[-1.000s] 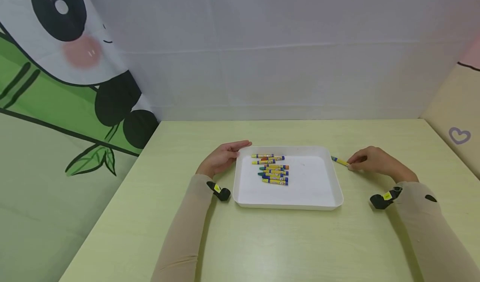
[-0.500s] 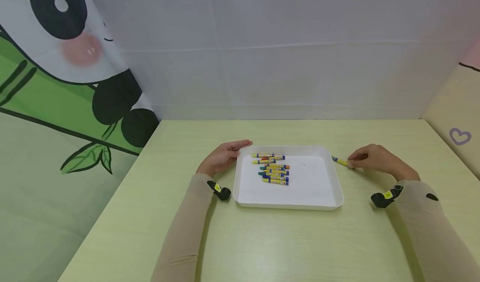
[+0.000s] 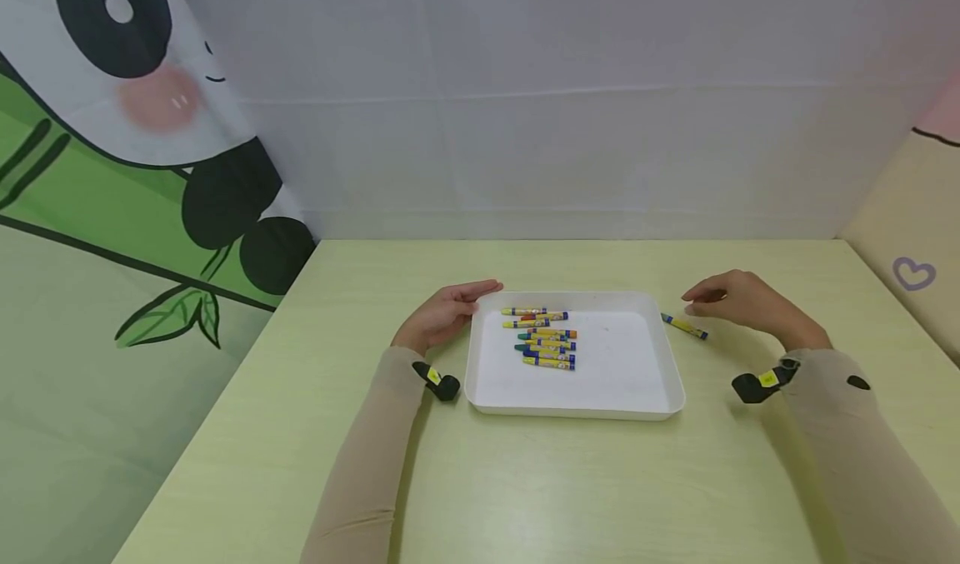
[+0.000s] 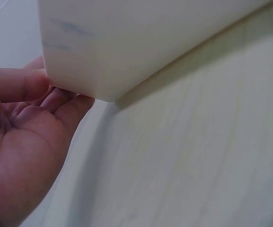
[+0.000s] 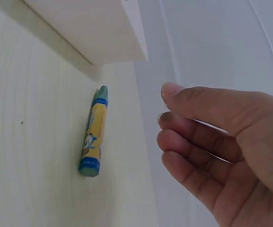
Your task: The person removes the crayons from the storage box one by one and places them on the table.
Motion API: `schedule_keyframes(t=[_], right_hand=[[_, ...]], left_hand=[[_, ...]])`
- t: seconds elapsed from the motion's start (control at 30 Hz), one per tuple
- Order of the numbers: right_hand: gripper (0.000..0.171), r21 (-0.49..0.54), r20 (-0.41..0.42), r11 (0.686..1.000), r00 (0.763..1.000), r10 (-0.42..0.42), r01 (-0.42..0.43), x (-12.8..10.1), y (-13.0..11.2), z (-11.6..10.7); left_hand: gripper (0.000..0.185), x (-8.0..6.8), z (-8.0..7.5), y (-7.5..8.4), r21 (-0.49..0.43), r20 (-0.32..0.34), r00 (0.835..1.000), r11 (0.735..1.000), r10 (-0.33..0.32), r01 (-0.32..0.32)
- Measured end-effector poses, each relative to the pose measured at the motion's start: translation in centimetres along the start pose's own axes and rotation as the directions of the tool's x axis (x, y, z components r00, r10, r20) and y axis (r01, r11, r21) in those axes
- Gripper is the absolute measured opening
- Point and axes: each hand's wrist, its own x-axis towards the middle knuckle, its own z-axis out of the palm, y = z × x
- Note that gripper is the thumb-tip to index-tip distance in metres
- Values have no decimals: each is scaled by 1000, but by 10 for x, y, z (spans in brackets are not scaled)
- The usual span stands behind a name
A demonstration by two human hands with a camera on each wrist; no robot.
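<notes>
White plastic makes up the shallow tray (image 3: 678, 381) sitting in the middle of the pale green table (image 3: 525, 489). Inside it, toward the left and far part of its floor, lies a loose stack of yellow-wrapped crayons (image 3: 546, 337), all lying roughly crosswise, one below the other.

One more crayon (image 3: 683, 326), yellow-wrapped with blue bands and a dark tip, lies flat on the table just outside the tray's right wall, near its far corner and slightly angled. From the right wrist view this lone crayon (image 5: 94, 133) rests on the tabletop with its tip pointing toward the tray's corner (image 5: 127, 45), close to it but not touching.

The right hand (image 3: 738, 301) hovers just above and beside that crayon, off the table, holding nothing. Its fingers (image 5: 198, 137) are loosely bent and spread apart, with clear space between them and the crayon.

The left hand (image 3: 444, 311) lies at the tray's far left corner. Its fingers are nearly straight and rest against the outside of the wall; the wrist view shows the left hand's fingertips (image 4: 56, 97) touching the underside of the tray's rounded corner (image 4: 103, 52), with no curl round it.

Both forearms wear beige sleeves (image 3: 371, 456). A panda and bamboo picture (image 3: 142, 122) covers the left wall.
</notes>
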Motion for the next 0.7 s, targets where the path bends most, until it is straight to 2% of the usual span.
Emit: schedule_keyframes(t=[0.23,0.47,0.7], right_hand=[[41,23,-9,999,999,-37,37,6,-22,-3],[35,37,-10,993,994,-107,108,12,-49,6],[32,33,83,987,984,-160,158,33,-78,32]], left_hand=[[50,0,-1,1,4,3,1000,1000,-6,6],[51,-4,-1,0,11,19,1000,1000,0,0],[51,-10,-4,-1,26,26,1000,1000,-2,1]])
